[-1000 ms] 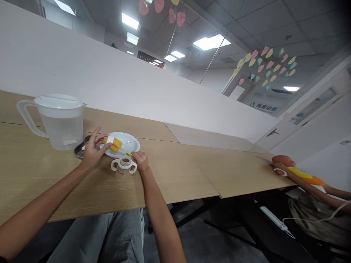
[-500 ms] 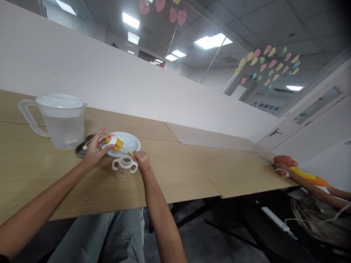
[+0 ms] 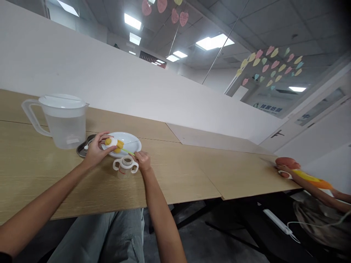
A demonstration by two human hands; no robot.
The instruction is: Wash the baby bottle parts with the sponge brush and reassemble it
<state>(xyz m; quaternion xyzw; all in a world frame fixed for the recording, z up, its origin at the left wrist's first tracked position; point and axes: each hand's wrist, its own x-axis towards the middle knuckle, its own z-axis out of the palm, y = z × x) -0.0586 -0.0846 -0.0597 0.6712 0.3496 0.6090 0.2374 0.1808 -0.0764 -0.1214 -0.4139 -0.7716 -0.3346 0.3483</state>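
Wood-laminate tabletop (image 3: 170, 175) runs across the frame, and the work sits left of centre. Logging from the remote feed: a sponge bottle brush (image 3: 115, 144) lies level in the air above a white plate (image 3: 131, 143), its yellow foam head and white collar toward the left, its thin green stem toward the right. The left hand (image 3: 95, 151) is closed around the head end, fingers (image 3: 102, 135) curled over the foam. The right hand (image 3: 142, 160) pinches the stem's far end. Both are grasping; neither has released. Just in front of the plate, a two-handled baby bottle (image 3: 125, 168) stands upright with its mouth uncapped, clear body, pale handles. Brush is outside the bottle at this moment. Whether the bottle holds liquid, I cannot tell. Behind the left hand: a metal tray (image 3: 83, 150), then a clear plastic jug (image 3: 65, 124) with lid. Far right, a co-worker's hand (image 3: 283, 172) rests on a reddish object (image 3: 286, 162). Paper hearts (image 3: 270, 62) line the glass, upper right.
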